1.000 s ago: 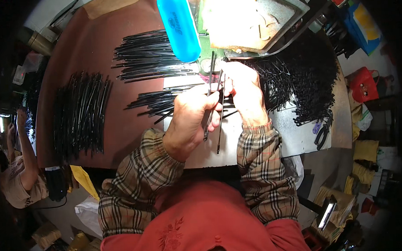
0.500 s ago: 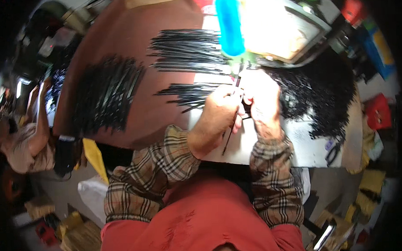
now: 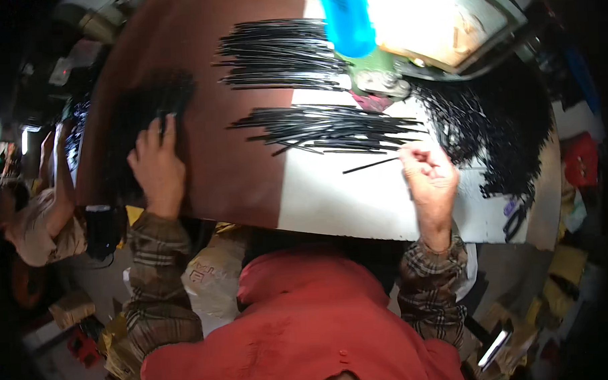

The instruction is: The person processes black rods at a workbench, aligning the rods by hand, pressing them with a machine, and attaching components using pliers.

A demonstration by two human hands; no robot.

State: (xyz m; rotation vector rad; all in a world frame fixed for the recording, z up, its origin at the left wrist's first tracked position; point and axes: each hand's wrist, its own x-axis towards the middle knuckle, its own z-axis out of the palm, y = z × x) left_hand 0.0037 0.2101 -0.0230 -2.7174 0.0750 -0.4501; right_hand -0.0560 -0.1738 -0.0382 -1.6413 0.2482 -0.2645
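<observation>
My right hand point(image 3: 429, 179) is at the front right of the table, with its thumb and fingers pinched round one end of a thin black rod point(image 3: 370, 165). The rod points left over the white surface, just in front of a loose bundle of similar black rods point(image 3: 328, 125). Over on the left, my left hand point(image 3: 158, 167) lies on a dark pile of black rods point(image 3: 150, 101), fingers stretched and apart. Part of that pile is in shadow, and nothing shows in the left hand's grasp.
Another bundle of black rods point(image 3: 272, 54) lies farther back. Beyond it are a blue cylinder point(image 3: 348, 21), a green device with a metal part point(image 3: 380, 83) and a bright lamp-lit tray. A tangled black heap point(image 3: 496, 130) and scissors point(image 3: 516, 223) sit at the right. A person point(image 3: 44, 219) works at far left.
My hands were together at the middle over a thin black rod. They have parted: the left moved left onto the dark pile, the right moved right and nearer with a rod.
</observation>
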